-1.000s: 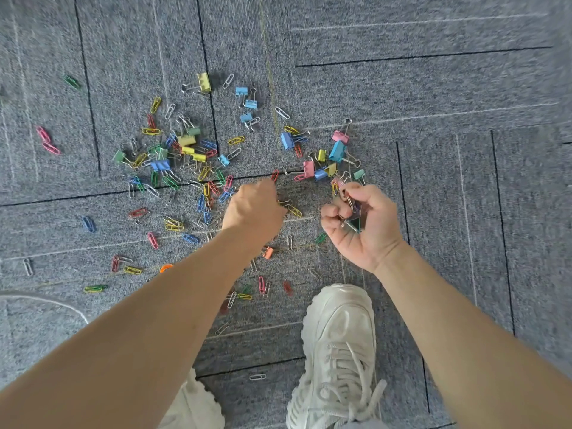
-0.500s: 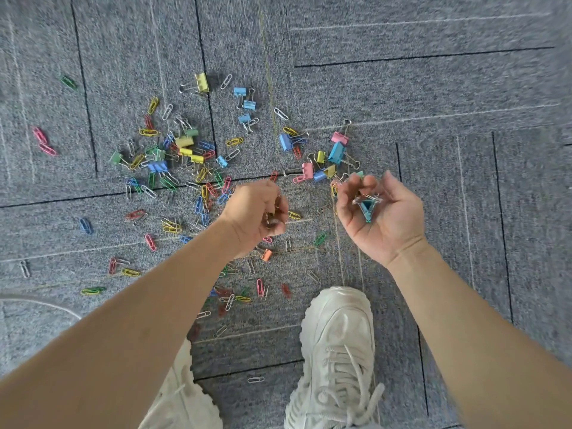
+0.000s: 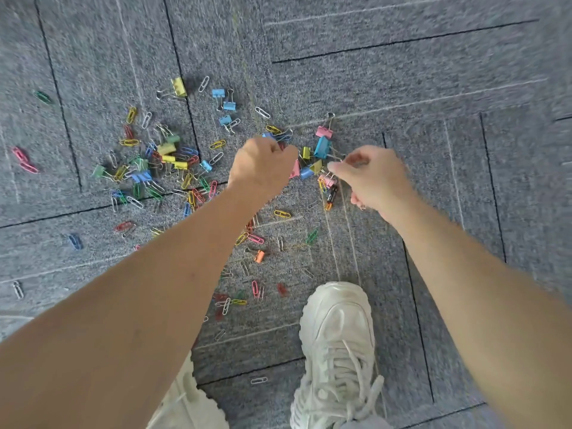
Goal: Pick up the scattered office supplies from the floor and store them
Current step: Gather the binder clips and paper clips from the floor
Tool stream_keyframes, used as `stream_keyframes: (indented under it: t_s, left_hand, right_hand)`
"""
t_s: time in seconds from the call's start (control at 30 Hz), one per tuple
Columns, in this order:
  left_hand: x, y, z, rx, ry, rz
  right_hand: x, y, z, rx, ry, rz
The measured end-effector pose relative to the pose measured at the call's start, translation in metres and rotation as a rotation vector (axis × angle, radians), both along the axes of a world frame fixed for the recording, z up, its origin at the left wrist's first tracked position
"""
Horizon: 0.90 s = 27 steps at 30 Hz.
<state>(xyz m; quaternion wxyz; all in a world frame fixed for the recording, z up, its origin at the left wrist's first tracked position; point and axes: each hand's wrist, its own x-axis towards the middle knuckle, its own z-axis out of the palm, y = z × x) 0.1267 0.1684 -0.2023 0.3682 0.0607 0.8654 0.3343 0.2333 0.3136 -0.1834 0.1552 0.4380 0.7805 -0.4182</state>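
downward, left hand [image 3: 263, 168] curled above binder clips [image 3: 322, 147], right hand [image 3: 373, 179] curled alongside, contents unclear

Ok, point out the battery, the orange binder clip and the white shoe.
battery [image 3: 331, 197]: head view, on its dark body.
orange binder clip [image 3: 259, 256]: head view, on its orange body.
white shoe [image 3: 339, 320]: head view, on the toe cap.

Your left hand [image 3: 263, 168] shows only its back, so anything it holds is hidden. Your right hand [image 3: 371, 178] is motion-blurred; its grip can't be read. Your left shoe [image 3: 192, 407] runs off the near edge.
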Motion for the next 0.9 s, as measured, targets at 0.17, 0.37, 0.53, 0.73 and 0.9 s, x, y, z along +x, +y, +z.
stream_keyframes:
  t_s: [0.17,0.37,0.53,0.73,0.9]
  left_hand:
    - [0.009,-0.002,-0.004,-0.120,0.112,-0.189]
    - [0.018,-0.003,-0.008,-0.228,0.164,-0.264]
    - [0.018,-0.007,-0.009,-0.228,0.199,-0.248]
    - [0.018,-0.019,-0.004,0.065,-0.023,-0.030]
    - [0.023,-0.027,0.006,0.334,-0.524,0.385]
  right_hand:
    - [-0.004,-0.004,-0.014,0.218,-0.152,0.296]
    - [0.010,0.000,-0.011,-0.117,0.155,-0.112]
    - [0.028,0.005,-0.010,-0.382,0.155,-0.430]
    - [0.022,-0.002,-0.011,-0.588,0.166,-0.575]
    - [0.021,-0.008,-0.005,-0.637,0.235,-0.525]
